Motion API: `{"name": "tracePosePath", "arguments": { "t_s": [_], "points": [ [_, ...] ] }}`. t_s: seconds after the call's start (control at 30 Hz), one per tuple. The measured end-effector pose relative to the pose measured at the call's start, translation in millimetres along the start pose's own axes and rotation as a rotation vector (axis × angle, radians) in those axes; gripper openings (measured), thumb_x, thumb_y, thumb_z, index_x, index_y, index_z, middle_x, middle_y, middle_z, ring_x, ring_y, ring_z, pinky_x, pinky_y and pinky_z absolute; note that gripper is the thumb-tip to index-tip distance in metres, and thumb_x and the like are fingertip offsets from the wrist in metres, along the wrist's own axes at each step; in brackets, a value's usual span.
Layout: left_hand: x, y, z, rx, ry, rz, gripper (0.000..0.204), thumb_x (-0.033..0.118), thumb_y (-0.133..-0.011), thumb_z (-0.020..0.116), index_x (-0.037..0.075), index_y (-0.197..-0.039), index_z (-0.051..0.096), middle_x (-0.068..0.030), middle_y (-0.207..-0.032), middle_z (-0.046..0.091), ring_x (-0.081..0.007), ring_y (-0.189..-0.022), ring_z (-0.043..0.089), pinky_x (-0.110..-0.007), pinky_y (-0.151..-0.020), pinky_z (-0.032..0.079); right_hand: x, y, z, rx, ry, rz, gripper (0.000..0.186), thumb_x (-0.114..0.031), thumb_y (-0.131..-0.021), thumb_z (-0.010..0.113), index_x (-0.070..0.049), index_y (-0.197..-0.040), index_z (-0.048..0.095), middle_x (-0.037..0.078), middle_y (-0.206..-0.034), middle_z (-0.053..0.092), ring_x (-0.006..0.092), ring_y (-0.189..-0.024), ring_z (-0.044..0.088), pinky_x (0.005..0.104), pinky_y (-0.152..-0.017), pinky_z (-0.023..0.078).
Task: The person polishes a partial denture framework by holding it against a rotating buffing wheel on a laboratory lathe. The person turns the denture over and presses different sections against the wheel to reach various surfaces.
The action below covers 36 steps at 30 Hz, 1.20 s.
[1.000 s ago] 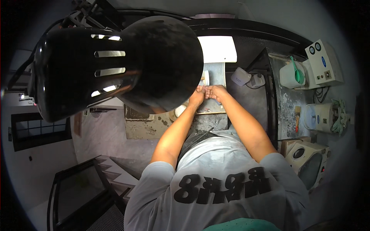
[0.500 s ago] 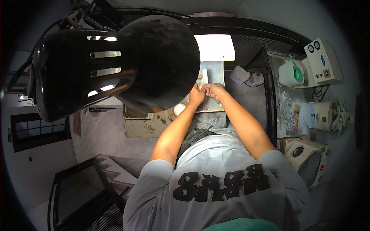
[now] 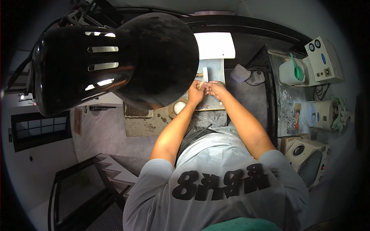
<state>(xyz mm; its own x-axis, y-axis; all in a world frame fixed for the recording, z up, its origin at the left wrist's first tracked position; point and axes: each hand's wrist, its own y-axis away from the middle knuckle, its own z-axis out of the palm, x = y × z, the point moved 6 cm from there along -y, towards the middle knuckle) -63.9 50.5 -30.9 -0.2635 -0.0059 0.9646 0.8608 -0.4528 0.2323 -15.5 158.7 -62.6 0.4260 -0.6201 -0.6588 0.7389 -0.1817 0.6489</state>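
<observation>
My left hand (image 3: 196, 92) and my right hand (image 3: 216, 89) meet over a pale metal tray (image 3: 216, 71), fingers closed on a small yellowish and pinkish piece (image 3: 202, 84) whose exact shape is too small to make out. Just beyond my fingertips stands a white item (image 3: 205, 72) with a wooden handle-like part lying beside it. A round white bowl (image 3: 178, 108) is below and left of my left hand. A bright white panel (image 3: 216, 44) lies at the back of the tray.
A black lamp head (image 3: 154, 57) fills the upper left. On the right are a side bench (image 3: 287, 119) with a green scoop in a tub (image 3: 289, 77), a brush (image 3: 297, 115) and beige machines (image 3: 323, 61). White jugs (image 3: 241, 73) sit behind the tray. A staircase (image 3: 111, 173) shows lower left.
The scene and lamp appear slightly higher in the picture. My fingers have shifted around the small piece, which shows a little more of its yellowish part; both hands still hold it.
</observation>
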Motion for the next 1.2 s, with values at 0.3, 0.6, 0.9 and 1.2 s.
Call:
{"name": "tracePosePath", "arguments": {
  "t_s": [0.3, 0.6, 0.9, 1.2],
  "points": [
    [-10.0, -7.2, -0.7, 0.005, -0.126, -0.043, 0.005, -0.004, -0.082, 0.058, -0.004, -0.083, 0.054, -0.0084, -0.066, 0.063, -0.0119, -0.051, 0.06, -0.026, -0.045, 0.05, 0.6, -0.7, -5.7, 0.033, 0.041, 0.048, 0.01, -0.01, -0.086, 0.061, 0.0, -0.088, 0.061, 0.002, -0.068, 0.06, 0.0105, -0.055, 0.056, 0.0234, -0.051, 0.049],
    [-11.3, -9.6, -3.4, -0.035, 0.014, -0.181, 0.004, -0.005, -0.083, 0.055, -0.005, -0.085, 0.052, -0.0118, -0.068, 0.063, -0.0166, -0.05, 0.061, -0.027, -0.044, 0.051, -3.1, 1.4, 1.7, -0.026, 0.058, 0.076, 0.012, -0.011, -0.087, 0.06, 0.0, -0.084, 0.062, 0.002, -0.064, 0.058, 0.0105, -0.052, 0.055, 0.022, -0.05, 0.048],
    [9.3, 12.2, -25.2, -0.104, -0.129, 0.093, 0.009, 0.002, -0.088, 0.057, -0.001, -0.096, 0.054, -0.0072, -0.079, 0.065, -0.0111, -0.066, 0.061, -0.024, -0.055, 0.05, -8.4, 18.5, 19.7, -0.116, 0.149, 0.063, 0.01, -0.012, -0.088, 0.06, -0.003, -0.092, 0.062, 0.003, -0.08, 0.065, 0.0095, -0.067, 0.059, 0.0254, -0.063, 0.053],
    [29.1, 17.9, -13.3, -0.065, -0.516, 0.291, 0.014, 0.005, -0.083, 0.064, -0.002, -0.093, 0.057, -0.0073, -0.078, 0.066, -0.0091, -0.07, 0.06, -0.026, -0.061, 0.048, -1.9, 13.0, -0.1, -0.107, 0.01, 0.037, 0.015, -0.012, -0.087, 0.063, -0.001, -0.097, 0.06, 0.006, -0.084, 0.066, 0.0114, -0.07, 0.061, 0.0284, -0.065, 0.054]
  ]
}}
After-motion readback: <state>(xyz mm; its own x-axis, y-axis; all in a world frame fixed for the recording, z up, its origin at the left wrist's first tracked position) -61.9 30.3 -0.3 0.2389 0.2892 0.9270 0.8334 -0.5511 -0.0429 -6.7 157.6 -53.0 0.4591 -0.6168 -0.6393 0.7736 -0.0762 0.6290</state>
